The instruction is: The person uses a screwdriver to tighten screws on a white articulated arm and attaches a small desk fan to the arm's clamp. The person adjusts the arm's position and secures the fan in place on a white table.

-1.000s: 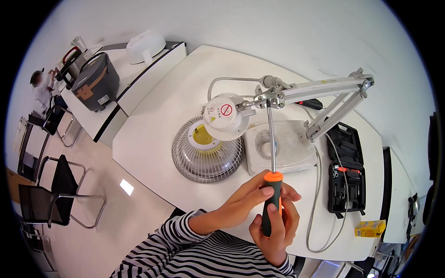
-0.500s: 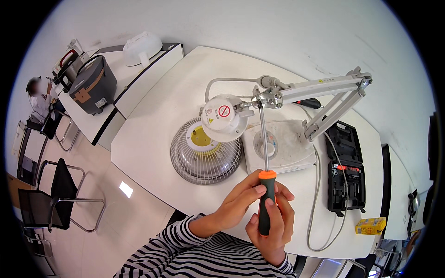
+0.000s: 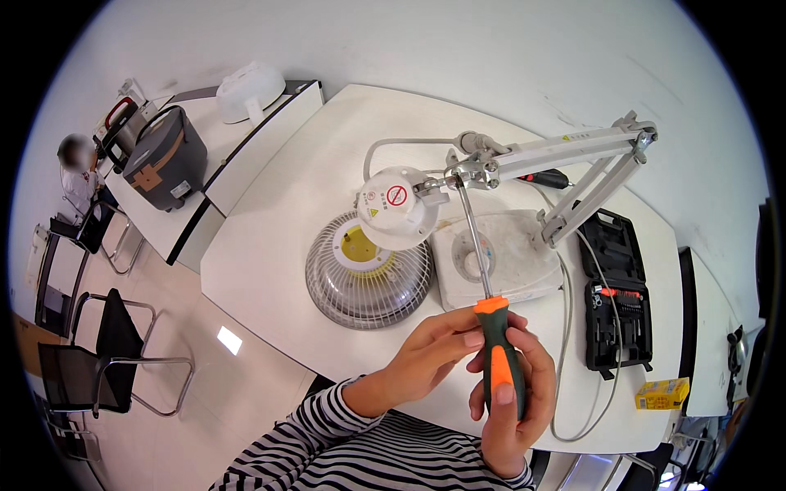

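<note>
The right hand [image 3: 520,413] grips a screwdriver [image 3: 498,348] whose handle the left hand [image 3: 427,358] touches from nine o'clock; the tip is at a lamp joint [image 3: 475,173] near twelve. A wire-caged shade [image 3: 370,288] lies at ten, an open toolkit [image 3: 615,327] at two.

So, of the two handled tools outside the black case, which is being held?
The dark green and orange screwdriver, gripped in the right hand, its tip at the lamp joint; the black-and-red tool lies untouched on the table.
</note>
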Tool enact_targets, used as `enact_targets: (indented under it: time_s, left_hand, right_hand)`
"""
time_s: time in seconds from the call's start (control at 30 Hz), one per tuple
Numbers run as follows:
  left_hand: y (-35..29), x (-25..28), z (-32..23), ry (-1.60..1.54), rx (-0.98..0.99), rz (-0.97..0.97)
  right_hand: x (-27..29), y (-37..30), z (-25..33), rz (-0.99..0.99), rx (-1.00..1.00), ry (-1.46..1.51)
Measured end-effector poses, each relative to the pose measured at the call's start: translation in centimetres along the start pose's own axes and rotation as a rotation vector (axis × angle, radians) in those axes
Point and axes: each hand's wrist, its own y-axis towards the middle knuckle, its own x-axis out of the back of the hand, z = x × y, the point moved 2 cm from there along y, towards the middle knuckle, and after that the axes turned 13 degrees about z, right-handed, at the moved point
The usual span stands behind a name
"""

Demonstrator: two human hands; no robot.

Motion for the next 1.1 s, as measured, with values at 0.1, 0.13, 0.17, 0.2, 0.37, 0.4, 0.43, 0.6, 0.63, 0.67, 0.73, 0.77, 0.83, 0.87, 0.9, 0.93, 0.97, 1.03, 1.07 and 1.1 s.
enact_targets:
  time_s: [0.1,0.13,0.17,0.2,0.37,0.4,0.43,0.6,0.63,0.67,0.73,0.77,0.83,0.87,0.9,0.93,0.97,1.03,1.07,1.1]
  left_hand:
    - [0.6,0.7,0.1,-0.129,0.019,0.152]
    - [0.9,0.5,0.1,-0.164,-0.015,0.127]
    - [1.2,0.1,0.2,-0.199,-0.049,0.101]
    - [1.4,-0.1,0.2,-0.233,-0.085,0.076]
    - [1.1,0.3,1.1,-0.227,-0.175,0.002]
    - [1.1,0.2,1.2,-0.22,-0.188,-0.014]
    - [1.1,0.1,1.2,-0.201,-0.179,-0.03]
    - [0.8,0.3,0.8,-0.1,-0.168,-0.03]
    - [0.8,0.2,0.5,-0.117,-0.156,-0.022]
    - [0.8,-0.1,0.0,-0.134,-0.143,-0.014]
    - [0.8,-0.3,-0.6,-0.133,-0.106,0.009]
    - [0.7,-0.4,-0.8,-0.115,-0.085,0.025]
    - [0.6,-0.3,-0.8,-0.145,-0.065,0.065]
    - [0.5,0.0,-0.5,-0.193,-0.063,0.087]
    - [0.3,0.2,-0.3,-0.24,-0.064,0.107]
    - [0.3,0.3,-0.2,-0.259,-0.08,0.105]
    - [0.3,0.3,0.0,-0.278,-0.096,0.103]
    - [0.4,0.3,0.2,-0.298,-0.11,0.083]
    - [0.3,0.3,0.3,-0.297,-0.109,0.063]
    - [0.3,0.3,0.3,-0.297,-0.107,0.045]
  right_hand:
    - [-0.1,0.2,1.0,0.029,-0.174,0.188]
    - [-0.2,0.4,1.1,-0.002,-0.213,0.212]
    - [-0.1,0.4,1.0,0.032,-0.21,0.301]
    - [0.1,0.4,0.9,0.067,-0.204,0.388]
    - [0.0,0.4,1.0,-0.027,0.404,-0.776]
    - [-0.2,0.2,1.0,-0.068,0.446,-1.023]
    - [-0.3,0.0,0.8,-0.056,0.431,-1.047]
    - [-0.8,-0.1,1.0,0.037,0.355,-0.929]
    - [-0.9,0.0,0.9,0.034,0.358,-0.894]
    - [-0.9,0.0,0.9,0.035,0.363,-0.893]
    - [-1.1,0.0,0.7,0.036,0.37,-0.889]
    - [-1.2,-0.1,0.7,0.038,0.359,-0.899]
    - [-1.3,-0.1,0.8,0.044,0.342,-0.921]
    - [-1.3,0.0,0.8,0.022,0.371,-0.937]
    - [-1.4,0.2,0.6,0.001,0.401,-0.953]
    - [-1.4,0.4,0.6,-0.019,0.431,-0.968]
    - [-1.4,0.5,0.6,-0.025,0.444,-0.976]
    - [-1.5,0.6,0.8,-0.039,0.468,-0.993]
    - [-1.5,0.5,0.6,-0.028,0.415,-0.909]
    - [-1.4,0.2,0.4,-0.017,0.36,-0.824]
